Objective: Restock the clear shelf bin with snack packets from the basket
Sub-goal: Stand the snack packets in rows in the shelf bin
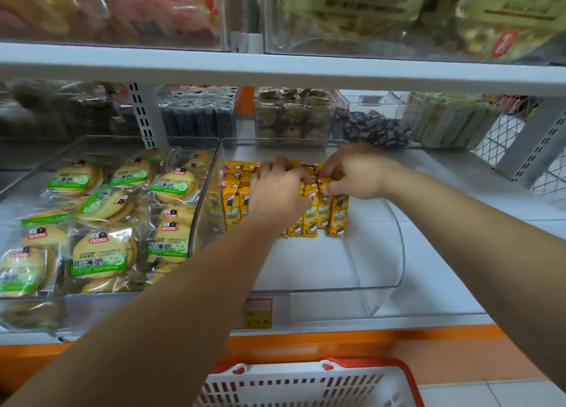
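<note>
Both hands reach into the clear shelf bin (382, 284), where the yellow snack packets (337, 215) stand in a tight row at the back-left, against the bin's left wall. The left hand (277, 192) lies over the middle of the row with its fingers curled down onto the packet tops; its back hides whether they grip or only press, so I cannot tell. The right hand (356, 173) pinches the tops of the packets at the right end of the row between thumb and fingers. The floor of the bin in front of the row and to its right is bare, out to the curved front wall. Just left, touching wall to wall, a neighbouring bin (211, 167) is full of green-label biscuit packs (101, 255). A price tag (258, 313) sits on the shelf edge below, and the red-rimmed white basket (306, 385) is beneath the forearms.
</note>
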The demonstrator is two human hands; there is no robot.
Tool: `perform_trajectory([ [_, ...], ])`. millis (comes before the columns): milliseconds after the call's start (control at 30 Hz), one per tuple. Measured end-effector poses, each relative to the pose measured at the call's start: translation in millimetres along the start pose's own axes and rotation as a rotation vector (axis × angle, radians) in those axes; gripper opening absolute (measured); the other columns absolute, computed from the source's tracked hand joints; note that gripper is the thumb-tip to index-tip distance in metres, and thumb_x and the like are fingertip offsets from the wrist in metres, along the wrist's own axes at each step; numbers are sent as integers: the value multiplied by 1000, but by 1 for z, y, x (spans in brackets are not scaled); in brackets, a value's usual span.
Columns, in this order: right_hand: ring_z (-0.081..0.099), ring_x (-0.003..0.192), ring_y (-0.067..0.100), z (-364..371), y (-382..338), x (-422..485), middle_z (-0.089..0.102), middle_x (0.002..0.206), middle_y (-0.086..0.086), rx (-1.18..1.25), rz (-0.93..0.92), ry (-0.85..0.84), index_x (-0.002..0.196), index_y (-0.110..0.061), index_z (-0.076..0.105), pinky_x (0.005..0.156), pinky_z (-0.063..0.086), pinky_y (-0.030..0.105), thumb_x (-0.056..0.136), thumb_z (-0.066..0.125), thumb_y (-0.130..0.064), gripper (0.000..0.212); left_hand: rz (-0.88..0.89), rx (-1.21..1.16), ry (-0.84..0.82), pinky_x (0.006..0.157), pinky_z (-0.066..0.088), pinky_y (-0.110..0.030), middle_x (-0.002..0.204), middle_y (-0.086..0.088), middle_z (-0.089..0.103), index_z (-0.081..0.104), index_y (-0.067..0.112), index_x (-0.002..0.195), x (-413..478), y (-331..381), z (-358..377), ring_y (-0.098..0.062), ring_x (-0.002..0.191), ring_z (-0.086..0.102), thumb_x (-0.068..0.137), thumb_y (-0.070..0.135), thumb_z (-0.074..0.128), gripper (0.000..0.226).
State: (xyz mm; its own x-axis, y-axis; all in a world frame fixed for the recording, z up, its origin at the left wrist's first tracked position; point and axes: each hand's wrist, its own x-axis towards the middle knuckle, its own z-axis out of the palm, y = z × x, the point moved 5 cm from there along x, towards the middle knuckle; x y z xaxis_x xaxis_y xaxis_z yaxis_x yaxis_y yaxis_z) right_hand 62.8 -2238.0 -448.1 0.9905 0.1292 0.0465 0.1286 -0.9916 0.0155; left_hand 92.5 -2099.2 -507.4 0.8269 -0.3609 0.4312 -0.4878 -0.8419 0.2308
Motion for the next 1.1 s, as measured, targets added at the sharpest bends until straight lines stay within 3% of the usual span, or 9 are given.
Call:
perform_trajectory([
  [133, 61, 111, 23, -12, 19, -49, 68, 120, 2, 283, 71, 294, 119, -22, 69, 90, 46, 28, 83, 72, -42, 40, 148, 78, -58, 109, 34, -45, 144, -1, 48, 47, 33, 144, 10, 13, 2, -28, 135, 40, 74, 53, 78, 80],
  [267, 58, 115, 21, 7, 23, -85, 54, 131, 6, 447, 124, 307, 138, -15, 55, 88, 40, 22, 78, 76, -33, 66, 305, 230, -214, 114, 36, -48, 155, 1, 41, 27, 35, 156, 14, 25, 13, -28, 141, 38, 68, 61, 81, 106],
  [367, 56, 117, 20, 19, 17, -89, 45, 136, 3, 468, 101, 285, 143, -8, 47, 93, 36, 19, 79, 77, -31, 74, 356, 278, -223, 113, 37, -49, 157, 2, 39, 26, 38, 156, 16, 25, 18, -29, 142, 38, 72, 58, 82, 103],
  [533, 55, 108, 17, 21, 15, -93, 41, 136, -2, 534, 99, 311, 139, -10, 52, 102, 44, 32, 76, 78, -32, 72, 345, 269, -181, 114, 36, -49, 155, 3, 42, 34, 37, 154, 16, 26, 20, -27, 141, 40, 71, 65, 78, 98],
  [600, 57, 104, 16, 20, 14, -94, 40, 137, -4, 532, 100, 311, 137, -12, 53, 98, 46, 32, 76, 78, -36, 71, 312, 197, -151, 109, 38, -47, 150, 0, 48, 44, 31, 150, 15, 36, 17, -29, 136, 46, 66, 78, 60, 98],
  [667, 60, 103, 18, 20, 13, -95, 40, 137, -4, 510, 106, 311, 135, -15, 54, 95, 48, 33, 76, 78, -38, 67, 317, 166, -160, 105, 40, -46, 146, -4, 53, 49, 26, 146, 14, 48, 19, -31, 132, 50, 60, 80, 41, 102],
  [833, 62, 102, 19, 24, 11, -93, 36, 140, -9, 487, 126, 301, 135, -20, 53, 93, 50, 36, 80, 74, -43, 63, 361, 212, -107, 98, 44, -46, 145, -4, 54, 54, 23, 141, 17, 50, 32, -32, 128, 52, 72, 60, 74, 81],
  [933, 61, 105, 21, 25, 11, -93, 35, 141, -12, 472, 129, 293, 136, -22, 51, 93, 50, 38, 82, 72, -44, 62, 348, 219, -102, 97, 45, -45, 145, -1, 53, 53, 25, 140, 18, 50, 30, -29, 128, 51, 74, 61, 74, 78],
  [1100, 56, 114, 19, 16, 9, -98, 38, 140, -12, 375, 128, 292, 131, -24, 53, 90, 50, 38, 83, 67, -46, 55, 270, 159, -271, 100, 48, -40, 146, 3, 54, 46, 36, 147, 20, 50, -5, -25, 128, 53, 76, 63, 72, 80],
])
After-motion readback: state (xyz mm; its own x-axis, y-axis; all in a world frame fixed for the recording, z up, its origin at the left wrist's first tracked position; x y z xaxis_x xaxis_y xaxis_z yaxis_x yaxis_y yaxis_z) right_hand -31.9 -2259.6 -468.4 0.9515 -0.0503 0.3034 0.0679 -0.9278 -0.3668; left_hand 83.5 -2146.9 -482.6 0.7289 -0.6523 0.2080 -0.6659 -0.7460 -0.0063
